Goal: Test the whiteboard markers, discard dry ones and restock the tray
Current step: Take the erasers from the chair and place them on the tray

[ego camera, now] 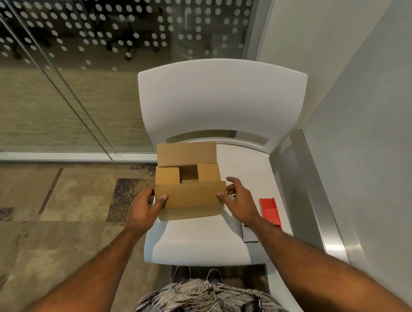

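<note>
Patterned fabric [215,303] at our waist fills the bottom of the view, and past it our arms reach to the cardboard box [188,191] on the white chair [209,243]. It sits toward the seat's left edge, near the backrest: plain brown, the far flap up, two side flaps folded partly inward, a dark gap between them. We cannot see what it holds. Our left hand [146,207] pinches the near flap at its left end, thumb on top; our right hand [238,196] grips the same flap's right end, fingers curled round the edge. By the seat's right edge lies a small red box [270,212]. No markers or tray show, so we judge testing, discarding and restocking all remain; we seem only to be opening supplies.
</note>
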Demonstrator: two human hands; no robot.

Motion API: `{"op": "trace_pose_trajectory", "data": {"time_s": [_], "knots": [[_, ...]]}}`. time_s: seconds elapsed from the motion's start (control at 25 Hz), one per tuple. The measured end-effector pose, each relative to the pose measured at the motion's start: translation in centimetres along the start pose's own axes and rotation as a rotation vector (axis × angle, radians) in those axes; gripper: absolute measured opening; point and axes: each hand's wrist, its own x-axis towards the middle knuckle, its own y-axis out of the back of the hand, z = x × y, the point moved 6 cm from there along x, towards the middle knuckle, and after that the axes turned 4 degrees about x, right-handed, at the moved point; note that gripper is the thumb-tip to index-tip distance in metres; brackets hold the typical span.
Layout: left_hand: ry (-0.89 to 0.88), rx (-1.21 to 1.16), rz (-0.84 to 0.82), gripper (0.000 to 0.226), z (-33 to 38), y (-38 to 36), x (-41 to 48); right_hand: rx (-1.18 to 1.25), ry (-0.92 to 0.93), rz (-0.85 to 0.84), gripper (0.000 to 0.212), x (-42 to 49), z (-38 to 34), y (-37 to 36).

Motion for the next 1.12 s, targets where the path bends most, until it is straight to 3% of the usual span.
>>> {"op": "trace_pose_trajectory", "data": {"time_s": [0.16,0.32,0.56,0.72,0.8,0.96,1.12], "knots": [[0.060,-0.028,-0.013,0.065,0.1,0.2,2.4,0.119,-0.233,0.008,0.053,0.8,2.0,-0.6],[0.166,-0.067,-0.094,0.084,-0.8,0.0,5.2,0.150,-0.291,0.031,0.039,0.7,2.5,-1.1],[0.078,-0.099,-0.220,0.118,1.5,-0.3,9.6,0.198,-0.391,0.086,0.033,0.7,2.9,-1.9],[0.059,-0.056,-0.180,0.140,2.6,-0.5,10.0,0.204,-0.433,0.102,0.032,0.7,3.1,-2.0],[-0.051,0.085,-0.148,0.131,3.3,-0.2,9.2,0.193,-0.428,0.112,0.031,0.6,2.8,-2.1],[-0.475,0.626,-0.166,0.071,4.3,-1.4,7.1,0.147,-0.406,0.130,0.033,0.3,2.9,-2.5],[-0.482,0.834,-0.283,0.077,2.8,-4.0,5.2,0.144,-0.374,0.124,0.040,-0.8,2.2,-2.8]]}}
